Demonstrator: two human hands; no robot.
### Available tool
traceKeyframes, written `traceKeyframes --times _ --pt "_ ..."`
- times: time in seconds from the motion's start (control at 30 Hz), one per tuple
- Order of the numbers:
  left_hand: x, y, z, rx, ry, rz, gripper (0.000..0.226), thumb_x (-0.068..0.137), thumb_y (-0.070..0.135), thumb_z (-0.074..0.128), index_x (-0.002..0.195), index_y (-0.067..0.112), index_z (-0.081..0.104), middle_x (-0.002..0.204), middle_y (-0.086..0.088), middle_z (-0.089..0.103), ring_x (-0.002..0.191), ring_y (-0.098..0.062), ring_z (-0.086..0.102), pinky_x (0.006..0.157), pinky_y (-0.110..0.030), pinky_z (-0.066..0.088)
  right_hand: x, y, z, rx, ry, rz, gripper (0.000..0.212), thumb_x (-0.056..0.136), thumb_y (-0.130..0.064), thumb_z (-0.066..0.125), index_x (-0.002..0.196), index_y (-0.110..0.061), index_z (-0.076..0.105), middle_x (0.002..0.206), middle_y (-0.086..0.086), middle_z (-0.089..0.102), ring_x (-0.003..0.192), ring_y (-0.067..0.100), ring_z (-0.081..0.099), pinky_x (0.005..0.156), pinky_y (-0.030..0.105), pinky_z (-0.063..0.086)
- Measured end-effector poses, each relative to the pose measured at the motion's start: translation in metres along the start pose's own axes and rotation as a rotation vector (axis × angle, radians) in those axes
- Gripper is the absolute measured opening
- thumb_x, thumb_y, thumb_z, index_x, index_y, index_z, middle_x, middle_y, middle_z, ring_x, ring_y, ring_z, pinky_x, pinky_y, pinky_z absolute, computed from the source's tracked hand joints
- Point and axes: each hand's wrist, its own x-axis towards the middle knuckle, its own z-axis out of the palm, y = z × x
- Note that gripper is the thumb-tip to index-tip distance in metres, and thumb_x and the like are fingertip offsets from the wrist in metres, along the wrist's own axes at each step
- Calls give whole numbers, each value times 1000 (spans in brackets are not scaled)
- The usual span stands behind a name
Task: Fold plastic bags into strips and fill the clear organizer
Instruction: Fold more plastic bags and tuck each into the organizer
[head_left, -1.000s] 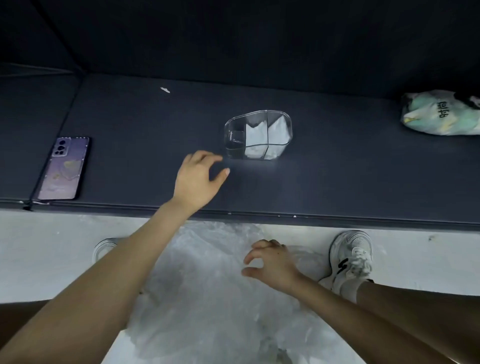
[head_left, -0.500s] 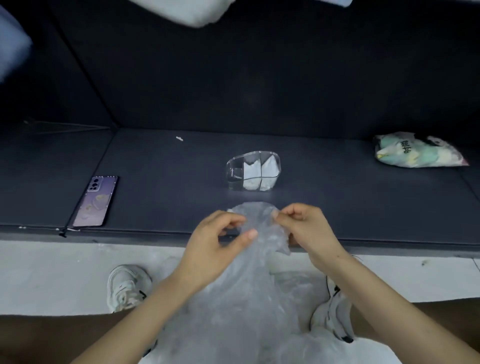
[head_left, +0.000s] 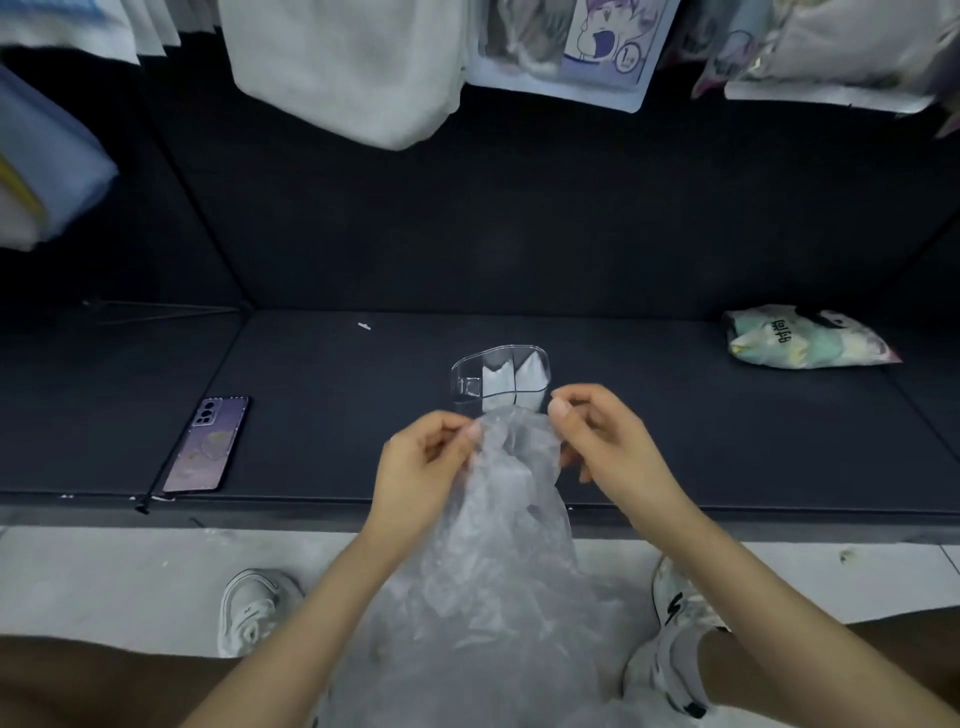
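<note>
A crumpled clear plastic bag (head_left: 498, 525) hangs up from a heap of clear bags on the floor between my feet. My left hand (head_left: 426, 467) pinches its top edge on the left, and my right hand (head_left: 602, 441) pinches the same edge on the right, just in front of the shelf. Right behind my hands the clear organizer (head_left: 501, 376) stands on the dark shelf (head_left: 675, 441). White folded strips fill its middle and right compartments; the left compartment looks empty.
A purple phone (head_left: 208, 447) lies on the shelf at the left. A colourful packet (head_left: 805, 340) sits at the back right. White cloth and packaged goods hang above the shelf. My white shoes (head_left: 254, 610) rest on the pale floor.
My left hand came back from near the organizer and my right hand rose from the heap. Both now hold the bag's top edge, raised higher in front of the organizer. The view tilted up.
</note>
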Motion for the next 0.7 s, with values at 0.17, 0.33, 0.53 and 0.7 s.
traceKeyframes --times 0.17,0.33,0.53,0.7 --pt "8 9 -4 16 -26 35 22 94 16 60 78 2 66 57 4 59 52 -4 51 54 -14 41 -10 4 7 -225 -5 -182 13 80 -32 75 89 -25 69 85 -12 68 71 8 63 67 23 51" --pt "13 6 -30 78 -61 -2 41 90 38 57 67 5 60 53 11 51 53 -5 45 58 -21 38 0 -7 -10 -28 36 -89 21 91 -18 63 74 -8 71 70 5 68 66 10 61 62 25 52" --pt "23 8 -60 -52 50 -55 30 72 44 75 93 23 70 100 3 66 96 -11 63 83 -23 46 9 -19 -15 167 23 -66 27 96 -15 55 76 1 64 70 11 67 62 17 61 58 27 51" --pt "10 17 -22 237 -90 67 45 72 67 65 102 33 60 109 15 60 100 2 56 86 -14 43 15 -29 -9 213 4 -70 20 95 -11 56 79 -2 65 71 8 66 63 15 59 57 25 50"
